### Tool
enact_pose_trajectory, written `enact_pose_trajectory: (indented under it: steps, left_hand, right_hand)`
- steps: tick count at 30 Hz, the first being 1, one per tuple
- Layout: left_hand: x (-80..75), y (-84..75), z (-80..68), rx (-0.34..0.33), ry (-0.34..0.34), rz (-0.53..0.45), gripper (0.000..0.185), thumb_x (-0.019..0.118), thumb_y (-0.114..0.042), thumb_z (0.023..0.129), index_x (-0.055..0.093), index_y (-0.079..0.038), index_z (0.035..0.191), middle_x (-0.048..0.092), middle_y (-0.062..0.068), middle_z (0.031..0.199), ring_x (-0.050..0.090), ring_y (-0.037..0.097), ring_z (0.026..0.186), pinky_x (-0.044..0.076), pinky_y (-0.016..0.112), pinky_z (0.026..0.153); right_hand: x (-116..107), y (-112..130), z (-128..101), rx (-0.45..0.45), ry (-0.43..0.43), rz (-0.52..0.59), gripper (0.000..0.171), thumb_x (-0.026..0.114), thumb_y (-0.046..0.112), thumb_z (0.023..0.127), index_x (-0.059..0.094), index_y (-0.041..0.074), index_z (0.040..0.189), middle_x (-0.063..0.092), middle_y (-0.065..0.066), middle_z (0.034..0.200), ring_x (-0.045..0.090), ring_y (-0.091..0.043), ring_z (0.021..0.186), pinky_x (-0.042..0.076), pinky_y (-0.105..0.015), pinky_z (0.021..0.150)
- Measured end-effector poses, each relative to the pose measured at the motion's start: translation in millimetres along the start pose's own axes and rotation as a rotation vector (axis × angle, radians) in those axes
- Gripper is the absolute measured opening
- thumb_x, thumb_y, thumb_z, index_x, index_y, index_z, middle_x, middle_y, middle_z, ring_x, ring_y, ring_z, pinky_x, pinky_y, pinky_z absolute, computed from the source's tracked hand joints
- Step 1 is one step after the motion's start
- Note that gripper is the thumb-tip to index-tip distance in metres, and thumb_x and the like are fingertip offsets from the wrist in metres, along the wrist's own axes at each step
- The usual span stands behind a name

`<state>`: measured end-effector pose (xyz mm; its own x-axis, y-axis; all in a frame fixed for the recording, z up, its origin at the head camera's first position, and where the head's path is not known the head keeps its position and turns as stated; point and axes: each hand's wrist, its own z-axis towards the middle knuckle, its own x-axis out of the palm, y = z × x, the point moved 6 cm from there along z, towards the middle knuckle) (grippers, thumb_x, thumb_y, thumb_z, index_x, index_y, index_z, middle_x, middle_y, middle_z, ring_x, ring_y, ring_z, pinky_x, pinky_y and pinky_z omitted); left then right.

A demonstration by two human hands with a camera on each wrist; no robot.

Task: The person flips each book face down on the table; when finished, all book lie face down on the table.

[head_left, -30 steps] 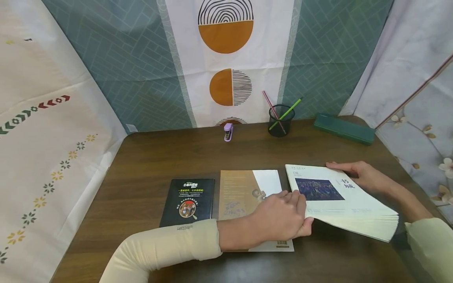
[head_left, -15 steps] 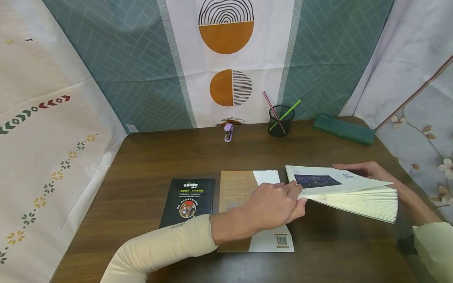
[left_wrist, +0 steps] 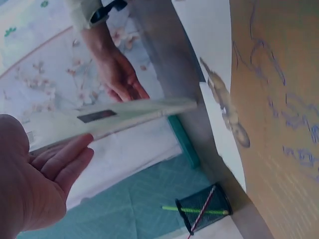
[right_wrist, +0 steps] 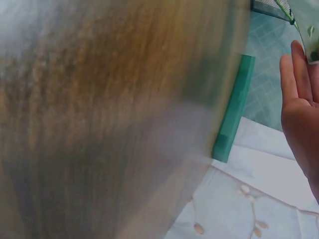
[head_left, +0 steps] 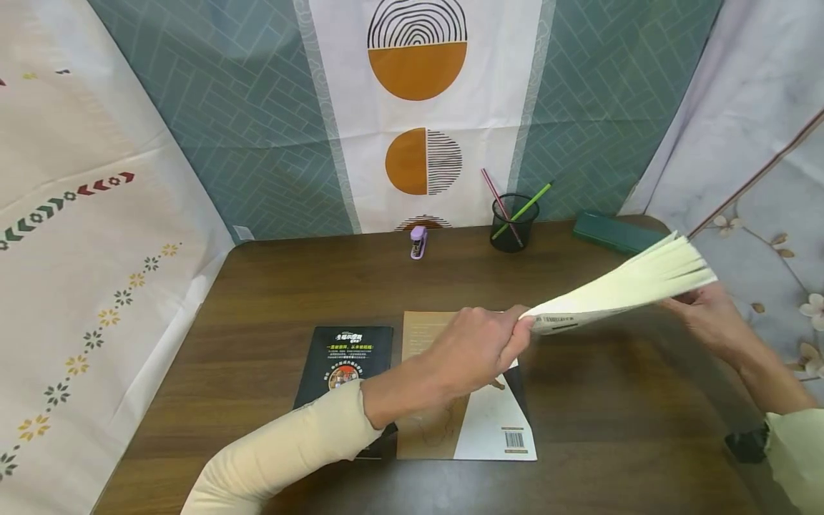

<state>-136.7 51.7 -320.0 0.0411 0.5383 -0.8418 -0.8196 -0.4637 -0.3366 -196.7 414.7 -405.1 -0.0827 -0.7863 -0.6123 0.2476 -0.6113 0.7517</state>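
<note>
My left hand (head_left: 466, 354) grips a thick white paperback book (head_left: 611, 290) by one edge, holding it raised and tilted over the right side of the table. The book's page edges fan out toward the upper right, and a barcode shows on the cover. My right hand (head_left: 711, 315) is at the book's far end, its fingertips partly hidden behind the pages. In the right wrist view the fingers of that hand (right_wrist: 299, 99) are straight, up against a pale cover. A brown-and-white book (head_left: 470, 429) and a black book (head_left: 347, 350) lie flat beneath my left arm.
Along the table's back edge stand a purple stapler (head_left: 418, 243) and a black mesh pen cup (head_left: 511, 223) with a pink and a green pencil. A green case (head_left: 605, 230) lies at the back right, partly behind the raised book. Fabric hangs behind and at both sides.
The white book has lifted and turned from cover-up to standing tilted, its pages now facing up and toward me. My left hand has shifted slightly left and up; my right hand has moved right.
</note>
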Motion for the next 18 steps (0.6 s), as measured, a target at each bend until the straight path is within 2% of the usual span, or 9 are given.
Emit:
enact_pose_trajectory:
  steps: [1,2,3,6,8,11,13,15,18]
  left_hand:
    - [-2.6,1.7,0.1,0.002,-0.014,-0.021,0.029,0.045,-0.020,0.113,0.056,-0.009,0.089,0.035,-0.009,0.057,0.034,0.009,0.049,0.025,0.021,0.049]
    - [-5.3,3.2,-0.3,0.003,-0.030,-0.033,0.029,0.045,-0.020,0.113,0.055,-0.009,0.087,0.033,-0.008,0.058,0.033,0.010,0.050,0.025,0.022,0.049]
    - [-8.0,4.3,-0.8,0.008,-0.051,-0.043,0.028,0.047,-0.019,0.112,0.056,-0.009,0.087,0.033,-0.008,0.059,0.033,0.010,0.051,0.025,0.022,0.050]
    - [-13.8,9.1,-2.8,0.000,-0.094,-0.096,0.023,0.052,-0.017,0.112,0.062,-0.008,0.092,0.038,-0.007,0.061,0.034,0.010,0.054,0.026,0.021,0.053]
    - [-17.2,12.7,-5.2,-0.019,-0.110,-0.143,0.019,0.055,-0.016,0.111,0.069,-0.007,0.102,0.055,-0.006,0.065,0.040,0.008,0.057,0.031,0.019,0.055]
    - [-20.4,18.2,-8.0,-0.054,-0.128,-0.214,0.019,0.059,-0.015,0.110,0.074,-0.006,0.116,0.076,-0.002,0.085,0.053,0.006,0.065,0.038,0.017,0.060]
    - [-22.1,21.4,-9.9,-0.078,-0.142,-0.236,0.021,0.061,-0.015,0.110,0.074,-0.005,0.122,0.081,0.001,0.099,0.065,0.006,0.075,0.044,0.016,0.065]
    - [-23.4,26.0,-11.8,-0.111,-0.163,-0.257,0.021,0.063,-0.014,0.109,0.075,-0.005,0.123,0.081,0.003,0.104,0.073,0.008,0.086,0.050,0.015,0.072]
    - [-25.4,34.6,-15.2,-0.177,-0.206,-0.338,0.020,0.067,-0.013,0.106,0.078,-0.004,0.122,0.081,0.005,0.107,0.077,0.012,0.095,0.057,0.017,0.081]
  right_hand:
    - [-1,-1,2,0.044,-0.005,-0.010,0.025,0.065,0.009,0.107,0.070,-0.001,0.129,0.068,0.025,0.113,0.054,0.017,0.105,0.044,-0.006,0.083]
    - [-2,-2,4,0.092,-0.009,0.028,0.026,0.071,0.011,0.104,0.074,0.005,0.128,0.066,0.033,0.109,0.058,0.014,0.097,0.045,-0.008,0.076]
    - [-2,-2,4,0.114,-0.002,0.033,0.024,0.073,0.014,0.103,0.076,0.008,0.126,0.068,0.033,0.106,0.060,0.014,0.095,0.047,-0.009,0.074]
    - [-1,-3,3,0.181,0.027,0.049,0.029,0.073,0.020,0.103,0.074,0.007,0.129,0.070,0.031,0.104,0.063,0.009,0.094,0.047,-0.011,0.074]
    - [0,-3,3,0.196,0.034,0.103,0.029,0.072,0.018,0.104,0.073,0.008,0.131,0.071,0.029,0.106,0.066,0.008,0.094,0.049,-0.011,0.075]
    - [-1,1,1,0.207,0.018,0.186,0.029,0.071,0.014,0.104,0.073,0.008,0.132,0.073,0.027,0.107,0.070,0.005,0.093,0.052,-0.010,0.076]
    - [-3,4,0,0.214,-0.005,0.200,0.032,0.072,0.015,0.103,0.073,0.008,0.134,0.073,0.027,0.108,0.072,0.004,0.092,0.054,-0.011,0.076]
    - [-5,8,-1,0.230,-0.027,0.184,0.034,0.073,0.019,0.103,0.072,0.008,0.135,0.072,0.029,0.106,0.071,0.004,0.092,0.053,-0.011,0.076]
    - [-6,13,-2,0.243,-0.050,0.172,0.035,0.073,0.021,0.103,0.072,0.008,0.135,0.073,0.028,0.105,0.071,0.004,0.091,0.052,-0.010,0.075]
